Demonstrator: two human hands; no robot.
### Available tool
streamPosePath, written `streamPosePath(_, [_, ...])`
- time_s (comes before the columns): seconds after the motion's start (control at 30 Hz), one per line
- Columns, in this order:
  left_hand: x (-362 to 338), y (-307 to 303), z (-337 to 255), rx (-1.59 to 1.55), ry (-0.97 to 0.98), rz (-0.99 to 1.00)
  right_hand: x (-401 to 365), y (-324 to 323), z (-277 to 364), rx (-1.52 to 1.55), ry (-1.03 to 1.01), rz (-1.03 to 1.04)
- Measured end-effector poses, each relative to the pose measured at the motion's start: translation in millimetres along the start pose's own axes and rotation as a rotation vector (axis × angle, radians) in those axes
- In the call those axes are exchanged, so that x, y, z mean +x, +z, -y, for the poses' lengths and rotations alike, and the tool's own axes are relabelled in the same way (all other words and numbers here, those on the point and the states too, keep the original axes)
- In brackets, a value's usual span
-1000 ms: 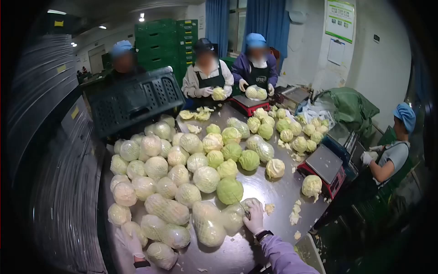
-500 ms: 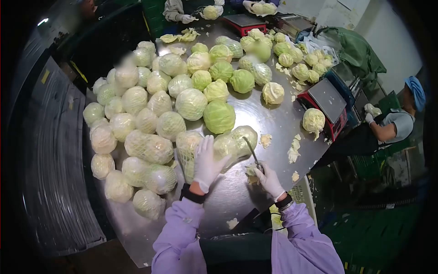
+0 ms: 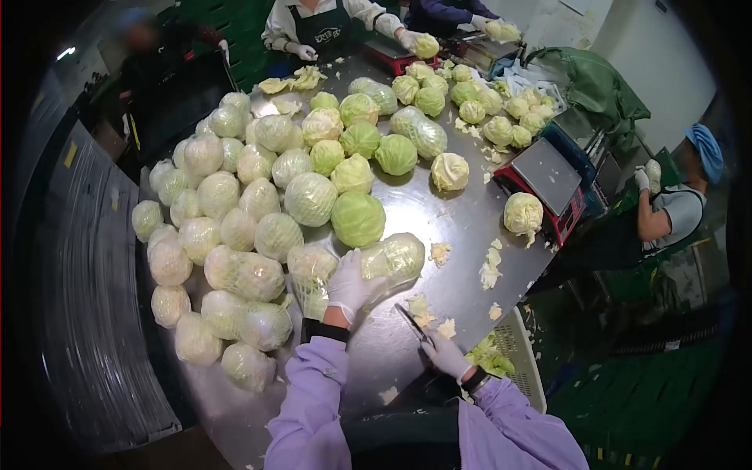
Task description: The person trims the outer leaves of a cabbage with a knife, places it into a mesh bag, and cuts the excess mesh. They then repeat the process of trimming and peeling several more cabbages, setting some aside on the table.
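Observation:
My left hand (image 3: 351,286), in a white glove, lies with fingers stretched and thumb apart against the left end of a clear-wrapped pack of cabbages (image 3: 399,260). Left of those fingers is another wrapped cabbage pack (image 3: 312,270) in a mesh-patterned covering. My gloved right hand (image 3: 448,356) is closed round the handle of a knife (image 3: 409,321). Its blade points up and left, low over the steel table (image 3: 462,266) and apart from the pack. Torn cabbage leaves (image 3: 421,310) lie beside the blade. A bare green cabbage (image 3: 358,218) sits just beyond the pack.
Many wrapped cabbages (image 3: 219,196) crowd the left side. Red scales (image 3: 548,176) stand at the right edge, near a loose cabbage (image 3: 523,215). A crate (image 3: 521,352) holding leaves is below the right edge. Co-workers handle cabbages at the back and right (image 3: 681,211).
My right hand has drawn the knife back from the wrapped pack, down toward me. The left hand stays at the pack. A co-worker at the back has reached a cabbage over the scale.

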State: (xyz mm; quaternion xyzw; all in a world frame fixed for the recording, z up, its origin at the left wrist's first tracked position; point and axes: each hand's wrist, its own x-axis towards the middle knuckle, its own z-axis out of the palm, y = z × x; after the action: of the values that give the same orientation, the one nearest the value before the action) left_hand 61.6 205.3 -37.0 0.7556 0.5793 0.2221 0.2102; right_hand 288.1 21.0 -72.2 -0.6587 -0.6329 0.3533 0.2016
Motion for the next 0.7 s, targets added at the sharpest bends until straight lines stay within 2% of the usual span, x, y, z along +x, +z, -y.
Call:
streamPosePath(0.03, [4, -7, -4, -0.002, 0.02, -0.014, -10, 4, -9, 0.0, 0.029, 0.01])
streamPosePath(0.1, [21, -26, -23, -0.009, -0.259, 0.282, -21, -3, -15, 0.06, 0.11, -0.003])
streamPosePath(0.17, [31, -28, -35, 0.12, -0.293, 0.341, -16, -6, -29, 0.179, 0.184, -0.047])
streamPosePath(0.23, [40, -10, -21, 0.138, -0.239, 0.35, -8, -23, -12, 0.213, 0.174, -0.179])
streamPosePath(0.27, [34, -7, -24, 0.165, -0.167, 0.291, -4, -35, 5, 0.26, 0.264, -0.181])
streamPosePath(0.3, [25, -4, -26, 0.188, -0.104, 0.235, 3, -39, 10, 0.268, 0.248, -0.212])
streamPosePath(0.37, [12, 4, -26, 0.197, 0.009, 0.306, 17, -42, 23, 0.181, 0.066, -0.369])
streamPosePath(0.4, [0, -1, -36, 0.203, 0.041, 0.368, 22, -49, 42, 0.108, 0.047, -0.373])
streamPosePath(0.5, [-52, -43, -100, 0.129, 0.135, 0.486, 34, -39, 65, -0.161, -0.149, -0.534])
streamPosePath(0.53, [-63, -45, -107, 0.087, 0.139, 0.453, 30, -38, 70, -0.156, -0.151, -0.54])
streamPosePath(0.6, [-78, -26, -95, 0.047, 0.156, 0.414, 19, -34, 80, -0.383, -0.127, -0.507])
streamPosePath(0.7, [-84, -11, -80, 0.052, 0.224, 0.319, 22, -26, 67, -0.362, -0.089, -0.455])
